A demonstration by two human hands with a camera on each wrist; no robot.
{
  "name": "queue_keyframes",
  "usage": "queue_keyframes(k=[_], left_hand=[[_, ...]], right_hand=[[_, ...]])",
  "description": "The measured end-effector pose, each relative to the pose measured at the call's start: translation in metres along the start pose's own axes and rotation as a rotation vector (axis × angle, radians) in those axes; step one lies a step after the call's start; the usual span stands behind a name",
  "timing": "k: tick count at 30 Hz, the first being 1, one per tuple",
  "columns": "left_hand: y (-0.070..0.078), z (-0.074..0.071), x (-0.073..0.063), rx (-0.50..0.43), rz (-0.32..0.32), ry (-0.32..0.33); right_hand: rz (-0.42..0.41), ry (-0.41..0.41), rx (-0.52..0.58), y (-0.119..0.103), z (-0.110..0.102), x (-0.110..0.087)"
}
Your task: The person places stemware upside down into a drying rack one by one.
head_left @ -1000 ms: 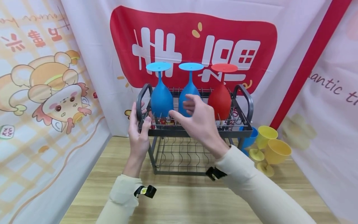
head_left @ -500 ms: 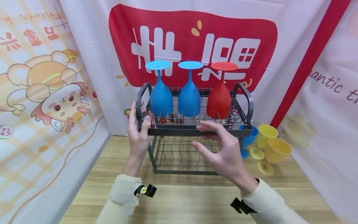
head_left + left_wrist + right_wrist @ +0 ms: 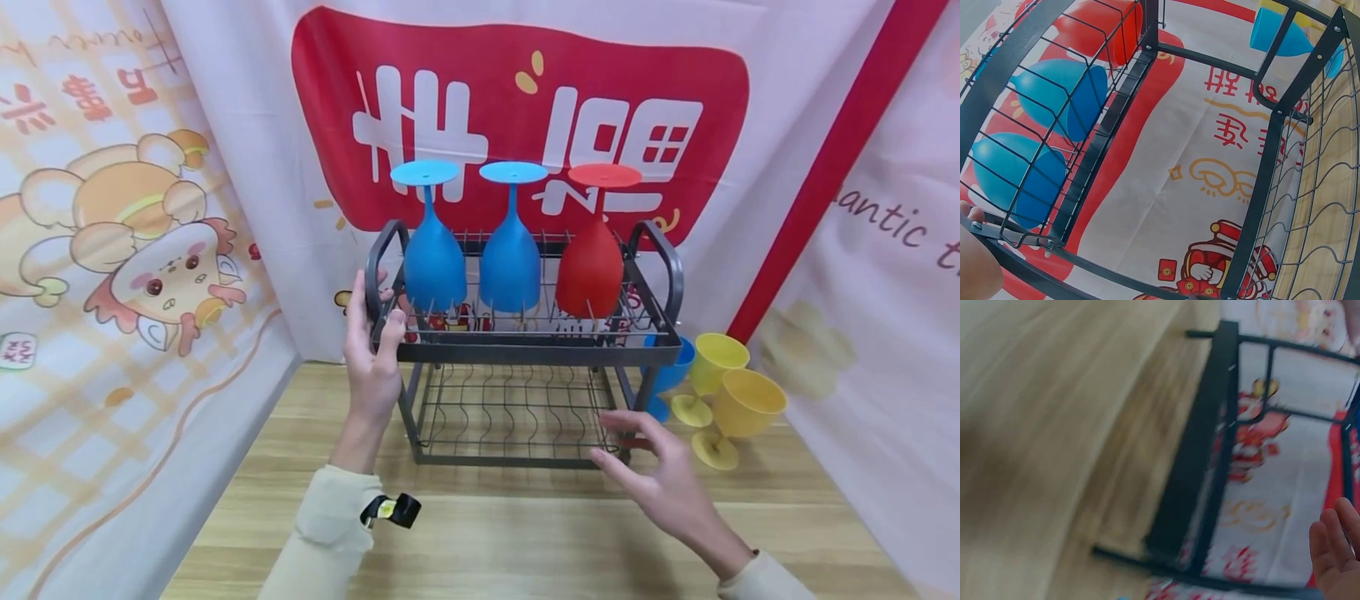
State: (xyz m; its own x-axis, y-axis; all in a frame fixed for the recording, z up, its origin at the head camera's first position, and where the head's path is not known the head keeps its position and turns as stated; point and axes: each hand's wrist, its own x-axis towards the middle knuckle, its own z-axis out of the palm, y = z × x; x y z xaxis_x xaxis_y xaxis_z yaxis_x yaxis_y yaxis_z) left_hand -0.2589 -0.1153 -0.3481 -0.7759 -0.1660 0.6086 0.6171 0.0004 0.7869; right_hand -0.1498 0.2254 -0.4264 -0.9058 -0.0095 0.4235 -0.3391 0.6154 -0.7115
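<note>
My left hand (image 3: 372,367) grips the upper left corner of a dark two-tier dish rack (image 3: 525,355), thumb in front and fingers behind the frame. Upside down on the top tier, in a row, are a blue goblet (image 3: 435,265), a second blue goblet (image 3: 511,265) and a red goblet (image 3: 590,267). My right hand (image 3: 663,479) holds nothing, its fingers apart, in front of the rack's lower right corner. To its upper right, two yellow goblets (image 3: 748,404) and another blue goblet (image 3: 672,367), partly hidden by the rack, stand upright on the table.
The rack's lower tier is a wavy wire shelf (image 3: 502,412) just above the wooden table (image 3: 480,533). Printed cloth hangs behind the rack (image 3: 517,50) and on both sides. The rack's curved right handle (image 3: 663,267) rises beside the red goblet.
My right hand has drawn back from in front of the middle blue goblet, down and to the right past the rack's front. My left hand has stayed on the rack.
</note>
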Motion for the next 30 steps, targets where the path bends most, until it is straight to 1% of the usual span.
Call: queue_keyframes(k=[4, 8, 11, 14, 18, 20, 22, 25, 27, 30], left_hand=[[0.003, -0.001, 0.001, 0.010, 0.006, 0.005], [0.003, -0.001, 0.002, -0.007, 0.008, -0.003], [0.003, -0.001, 0.001, -0.016, 0.009, -0.011], [0.002, -0.001, 0.000, -0.018, 0.004, -0.014], [0.001, -0.002, -0.001, -0.020, -0.003, -0.011], [0.001, -0.002, -0.001, -0.024, -0.003, -0.013], [0.001, -0.002, -0.001, -0.024, -0.001, -0.016], [0.001, -0.002, -0.001, -0.023, 0.000, -0.020], [0.000, -0.002, -0.001, -0.024, 0.000, -0.021], [0.000, -0.002, 0.000, -0.020, 0.006, -0.018]], right_hand=[[0.132, -0.004, -0.038, 0.028, -0.009, -0.007], [0.278, 0.015, -0.077, 0.065, -0.020, -0.015], [0.396, 0.061, -0.071, 0.095, -0.031, -0.024], [0.544, 0.121, -0.074, 0.121, -0.044, -0.030], [0.735, 0.189, -0.076, 0.148, -0.059, -0.032], [0.802, 0.217, -0.063, 0.158, -0.066, -0.032], [0.843, 0.228, -0.053, 0.166, -0.071, -0.032], [0.865, 0.231, -0.023, 0.174, -0.079, -0.029], [0.854, 0.226, -0.003, 0.177, -0.082, -0.025], [0.813, 0.223, 0.037, 0.179, -0.084, -0.016]])
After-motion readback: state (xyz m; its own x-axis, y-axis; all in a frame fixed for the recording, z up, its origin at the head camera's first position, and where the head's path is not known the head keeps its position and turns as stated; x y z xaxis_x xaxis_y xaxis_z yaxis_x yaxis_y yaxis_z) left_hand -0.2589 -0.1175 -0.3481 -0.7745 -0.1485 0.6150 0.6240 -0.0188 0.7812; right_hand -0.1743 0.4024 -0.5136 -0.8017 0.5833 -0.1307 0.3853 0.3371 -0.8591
